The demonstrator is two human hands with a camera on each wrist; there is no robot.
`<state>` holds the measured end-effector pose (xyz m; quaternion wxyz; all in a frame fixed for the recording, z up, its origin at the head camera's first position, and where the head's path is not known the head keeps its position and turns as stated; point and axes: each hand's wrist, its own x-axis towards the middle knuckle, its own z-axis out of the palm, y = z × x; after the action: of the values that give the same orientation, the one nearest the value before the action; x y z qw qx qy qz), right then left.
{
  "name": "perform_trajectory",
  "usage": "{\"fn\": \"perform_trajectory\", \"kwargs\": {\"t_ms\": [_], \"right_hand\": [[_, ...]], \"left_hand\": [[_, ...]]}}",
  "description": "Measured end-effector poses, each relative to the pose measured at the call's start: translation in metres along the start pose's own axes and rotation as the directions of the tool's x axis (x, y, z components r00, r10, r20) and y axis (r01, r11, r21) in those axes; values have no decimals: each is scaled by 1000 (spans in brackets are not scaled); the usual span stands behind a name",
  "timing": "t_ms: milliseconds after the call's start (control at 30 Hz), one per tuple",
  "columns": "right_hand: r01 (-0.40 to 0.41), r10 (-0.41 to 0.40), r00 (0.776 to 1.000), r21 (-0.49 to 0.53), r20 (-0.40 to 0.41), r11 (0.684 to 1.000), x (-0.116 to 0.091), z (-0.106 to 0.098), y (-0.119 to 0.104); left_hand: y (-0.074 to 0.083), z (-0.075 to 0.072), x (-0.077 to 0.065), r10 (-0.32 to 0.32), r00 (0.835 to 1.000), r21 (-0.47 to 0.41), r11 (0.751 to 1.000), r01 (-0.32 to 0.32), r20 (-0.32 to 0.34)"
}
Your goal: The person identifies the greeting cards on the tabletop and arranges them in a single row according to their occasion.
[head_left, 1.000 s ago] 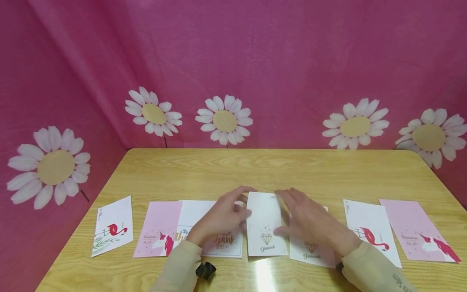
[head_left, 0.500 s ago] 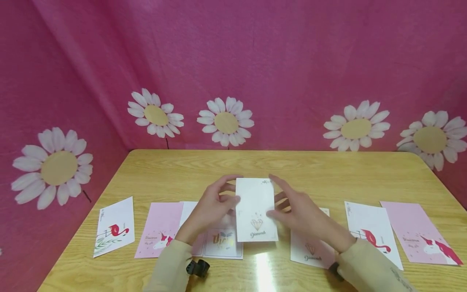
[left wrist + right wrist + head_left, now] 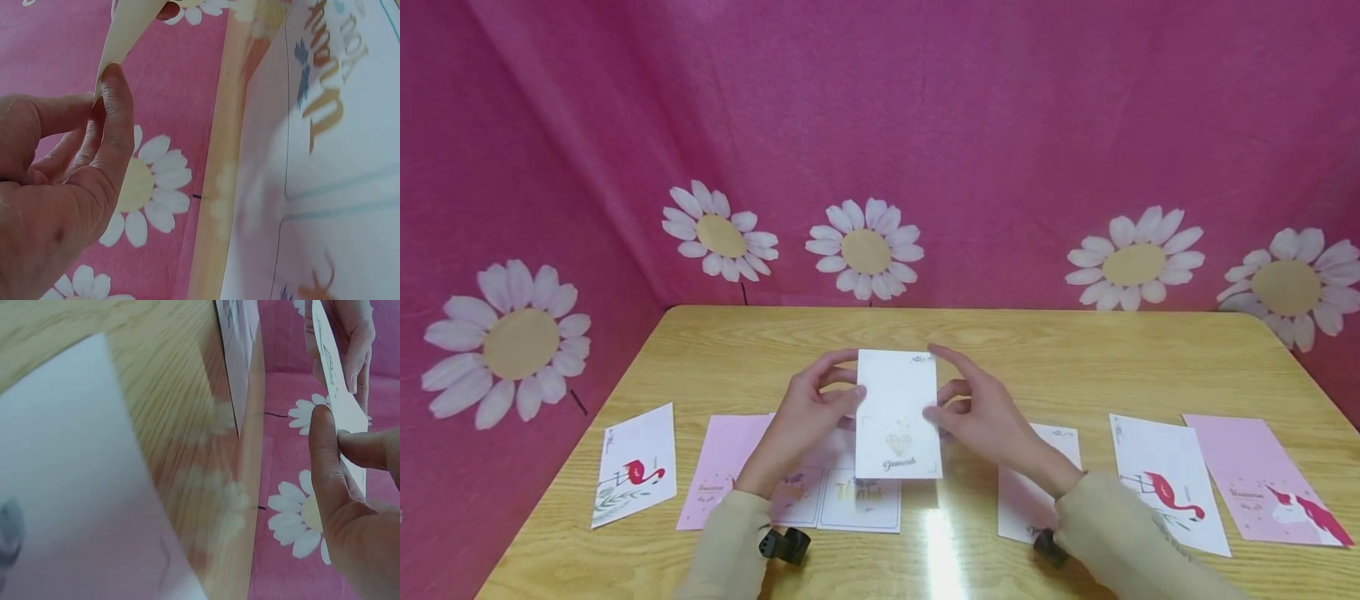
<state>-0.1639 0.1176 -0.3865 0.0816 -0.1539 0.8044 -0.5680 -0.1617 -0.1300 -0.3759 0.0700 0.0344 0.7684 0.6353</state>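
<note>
1 diamond card (image 3: 897, 408) pinched by L hand (image 3: 808, 414) & R hand (image 3: 992, 419).

White card (image 3: 898, 404) with gold diamond print (image 3: 898, 445), magenta daisy-patterned cloth (image 3: 880, 117)

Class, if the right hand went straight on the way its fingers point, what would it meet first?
The right hand would most likely first meet the Diamonds card, whose right edge it pinches; beyond that, depth is unclear.
</note>
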Motion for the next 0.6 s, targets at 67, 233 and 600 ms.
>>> {"fn": "perform_trajectory", "kwargs": {"t_ms": [67,233,600], "right_hand": [[-15,15,1000,23,-12,1000,4,4,-1],[-36,37,999,61,-24,998,13,13,-4],[-68,79,996,195,-48,979,40,44,-11]], "left_hand": [[-1,-4,0,-11,1000,2,1000,11,-7],[-3,-15,-4,-44,999,39,998,45,-15],[-7,-40,-4,-127,976,114,982,149,-179]]}}
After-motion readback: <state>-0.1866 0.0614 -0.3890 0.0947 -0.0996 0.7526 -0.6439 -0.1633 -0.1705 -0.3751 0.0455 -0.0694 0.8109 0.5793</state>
